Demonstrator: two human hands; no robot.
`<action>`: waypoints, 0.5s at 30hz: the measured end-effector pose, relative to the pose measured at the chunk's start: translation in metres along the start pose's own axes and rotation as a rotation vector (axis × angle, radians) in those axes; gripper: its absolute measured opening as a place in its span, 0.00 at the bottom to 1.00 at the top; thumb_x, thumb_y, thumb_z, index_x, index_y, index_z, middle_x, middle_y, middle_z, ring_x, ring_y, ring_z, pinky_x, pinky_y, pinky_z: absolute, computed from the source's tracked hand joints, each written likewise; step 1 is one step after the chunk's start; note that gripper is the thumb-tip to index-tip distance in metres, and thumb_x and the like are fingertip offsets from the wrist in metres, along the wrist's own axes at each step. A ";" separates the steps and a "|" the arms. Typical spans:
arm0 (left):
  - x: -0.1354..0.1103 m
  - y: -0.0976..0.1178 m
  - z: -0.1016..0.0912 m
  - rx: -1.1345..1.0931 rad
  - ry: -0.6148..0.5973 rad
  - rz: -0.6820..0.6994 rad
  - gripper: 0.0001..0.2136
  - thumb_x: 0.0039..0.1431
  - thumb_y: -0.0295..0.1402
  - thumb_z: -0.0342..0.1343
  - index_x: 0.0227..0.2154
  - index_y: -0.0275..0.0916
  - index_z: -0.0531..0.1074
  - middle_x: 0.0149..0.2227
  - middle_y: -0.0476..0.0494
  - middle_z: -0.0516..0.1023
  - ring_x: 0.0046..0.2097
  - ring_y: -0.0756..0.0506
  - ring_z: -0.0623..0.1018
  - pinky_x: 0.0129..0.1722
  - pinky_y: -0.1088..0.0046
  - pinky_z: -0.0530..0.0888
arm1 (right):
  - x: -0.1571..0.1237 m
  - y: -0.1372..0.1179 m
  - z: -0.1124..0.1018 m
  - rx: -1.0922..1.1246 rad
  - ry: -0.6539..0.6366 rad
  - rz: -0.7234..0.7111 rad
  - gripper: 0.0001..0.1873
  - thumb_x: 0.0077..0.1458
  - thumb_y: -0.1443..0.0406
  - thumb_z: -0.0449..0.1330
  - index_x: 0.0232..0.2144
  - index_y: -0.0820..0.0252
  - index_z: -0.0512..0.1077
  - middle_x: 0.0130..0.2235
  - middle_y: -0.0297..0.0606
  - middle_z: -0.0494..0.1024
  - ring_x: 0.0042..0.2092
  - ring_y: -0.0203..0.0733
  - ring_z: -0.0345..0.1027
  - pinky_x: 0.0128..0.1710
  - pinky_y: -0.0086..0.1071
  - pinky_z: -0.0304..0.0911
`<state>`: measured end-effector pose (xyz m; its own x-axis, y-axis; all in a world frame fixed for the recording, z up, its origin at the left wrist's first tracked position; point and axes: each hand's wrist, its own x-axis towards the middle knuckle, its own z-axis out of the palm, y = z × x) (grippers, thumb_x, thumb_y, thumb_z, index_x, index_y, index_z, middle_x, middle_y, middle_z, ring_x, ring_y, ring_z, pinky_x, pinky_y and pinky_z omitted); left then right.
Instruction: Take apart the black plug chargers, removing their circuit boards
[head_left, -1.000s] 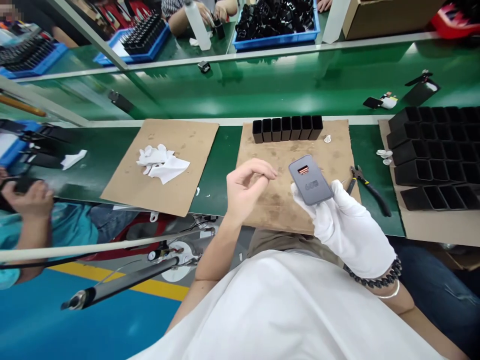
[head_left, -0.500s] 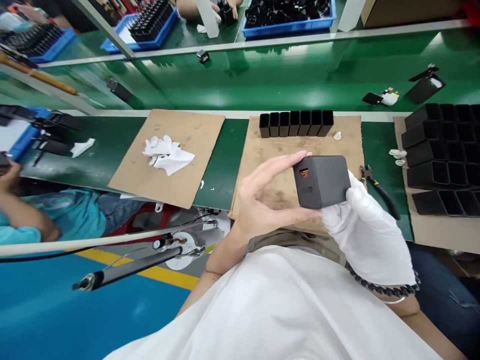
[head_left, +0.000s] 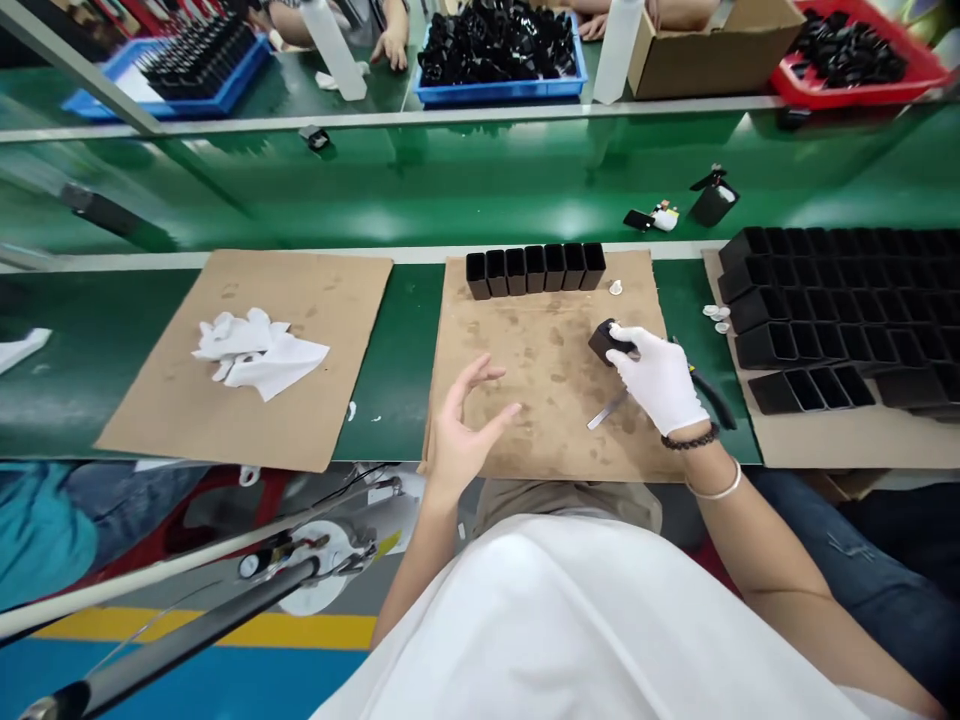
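Observation:
My right hand (head_left: 658, 385), in a white glove, grips a black box-shaped housing (head_left: 606, 342) low over the right part of the cardboard sheet (head_left: 540, 420). Whether the housing touches the sheet I cannot tell. My bare left hand (head_left: 465, 430) hovers over the sheet's left side, thumb and fingers apart, with nothing between them. A thin metal strip (head_left: 606, 410) lies below the housing. Partly hidden behind my right hand are cutting pliers (head_left: 714, 396). A row of several open black housings (head_left: 535, 270) stands along the sheet's far edge, with a small white piece (head_left: 616, 287) beside it.
Many black housings (head_left: 840, 300) stand in rows at the right. White cloth gloves (head_left: 259, 350) lie on another cardboard sheet (head_left: 165, 400). A lower green channel (head_left: 450, 180) runs behind, holding a few loose parts. Beyond it are a blue tray (head_left: 499, 92) and a co-worker's hand (head_left: 391, 45).
My right hand has carried the housing away from me, down toward the cardboard. My left hand has let go of it and moved left. The head view has shifted right.

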<state>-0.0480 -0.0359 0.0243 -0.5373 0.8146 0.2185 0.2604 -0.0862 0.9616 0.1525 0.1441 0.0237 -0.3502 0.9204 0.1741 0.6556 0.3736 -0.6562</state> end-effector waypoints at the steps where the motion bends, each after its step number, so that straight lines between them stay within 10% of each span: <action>1: -0.002 -0.002 0.000 -0.004 0.002 -0.009 0.28 0.56 0.36 0.69 0.59 0.41 0.71 0.50 0.40 0.82 0.54 0.42 0.81 0.62 0.60 0.74 | 0.000 0.001 -0.001 -0.002 -0.011 0.001 0.14 0.52 0.69 0.64 0.42 0.57 0.80 0.40 0.40 0.86 0.38 0.48 0.81 0.47 0.44 0.77; 7: -0.007 -0.016 0.001 -0.011 0.010 -0.075 0.26 0.56 0.37 0.68 0.58 0.41 0.72 0.50 0.40 0.82 0.54 0.42 0.80 0.63 0.59 0.73 | -0.002 -0.004 -0.007 0.044 0.072 -0.031 0.17 0.57 0.68 0.61 0.49 0.58 0.78 0.55 0.43 0.81 0.56 0.50 0.77 0.58 0.43 0.72; 15: -0.011 -0.048 0.009 0.024 -0.022 -0.140 0.26 0.57 0.38 0.66 0.57 0.39 0.71 0.49 0.38 0.82 0.54 0.41 0.80 0.61 0.58 0.74 | 0.009 0.005 -0.001 -0.042 -0.119 -0.014 0.18 0.52 0.69 0.64 0.47 0.58 0.80 0.49 0.42 0.84 0.44 0.49 0.81 0.54 0.46 0.74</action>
<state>-0.0477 -0.0357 -0.0252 -0.5517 0.8303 0.0787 0.2033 0.0424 0.9782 0.1535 0.1542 0.0223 -0.4346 0.8958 0.0927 0.6765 0.3927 -0.6230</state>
